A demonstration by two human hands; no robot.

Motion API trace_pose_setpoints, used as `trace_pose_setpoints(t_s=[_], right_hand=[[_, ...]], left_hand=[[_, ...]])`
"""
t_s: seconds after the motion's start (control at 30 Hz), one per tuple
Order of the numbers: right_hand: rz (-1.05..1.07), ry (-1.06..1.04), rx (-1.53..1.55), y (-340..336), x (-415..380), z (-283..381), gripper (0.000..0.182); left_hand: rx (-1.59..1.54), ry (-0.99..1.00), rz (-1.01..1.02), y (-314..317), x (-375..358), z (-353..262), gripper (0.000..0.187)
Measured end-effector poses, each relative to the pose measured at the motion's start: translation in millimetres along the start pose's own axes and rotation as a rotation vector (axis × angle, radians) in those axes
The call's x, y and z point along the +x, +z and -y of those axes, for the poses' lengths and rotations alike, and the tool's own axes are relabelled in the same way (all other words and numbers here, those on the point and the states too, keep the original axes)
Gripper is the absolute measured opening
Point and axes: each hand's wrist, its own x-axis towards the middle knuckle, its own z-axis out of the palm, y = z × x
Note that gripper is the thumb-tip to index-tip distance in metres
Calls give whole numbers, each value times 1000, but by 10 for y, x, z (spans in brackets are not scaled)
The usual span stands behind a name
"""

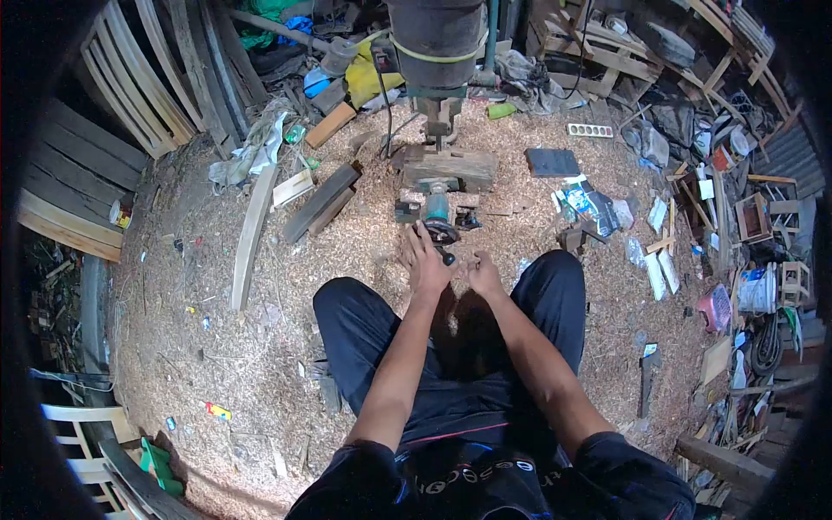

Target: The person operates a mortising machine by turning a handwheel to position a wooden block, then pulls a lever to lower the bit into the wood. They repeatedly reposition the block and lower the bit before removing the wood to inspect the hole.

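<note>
A teal power tool [438,206], which looks like an angle grinder, lies on the ground in front of me with its dark round head [442,231] facing my knees. My left hand [426,267] reaches to the left side of that head, fingers stretched out. They appear to touch its edge or lie just beside it. A black knob-like handle [448,258] sticks out by the left hand's thumb side. Just to the right, my right hand [483,275] hovers with fingers curled together; whatever is in them, if anything, is too small to make out.
Behind the tool lies a wooden block [451,166] below a large dark cylindrical machine [438,43]. A dark beam [322,204] and a curved plank [253,238] lie left. A power strip [589,131] and a dark slab [552,162] lie right. Wood shavings cover the floor.
</note>
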Motion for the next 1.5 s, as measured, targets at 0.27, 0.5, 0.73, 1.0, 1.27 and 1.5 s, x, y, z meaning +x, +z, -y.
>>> trace_pose_setpoints(t_s=[0.27, 0.5, 0.73, 1.0, 1.27, 1.5], right_hand=[[44, 19, -18, -226, -189, 17, 51], [44, -51, -93, -218, -210, 54, 50], [-18, -92, 66, -151, -102, 386, 47], [-261, -496, 187, -861, -197, 1449, 41], [-314, -666, 377, -1507, -271, 2461, 34], [-320, -657, 448, -1492, -377, 2226, 29]], left_hand=[[-215, 86, 23, 11, 86, 128, 117], [-211, 107, 82, -104, 129, 233, 108], [-201, 148, 37, -356, 143, 318, 79], [-535, 275, -295, -1076, 260, -122, 35], [-643, 362, -425, -1988, 402, -848, 28], [-611, 355, -384, -1991, 219, -697, 23]])
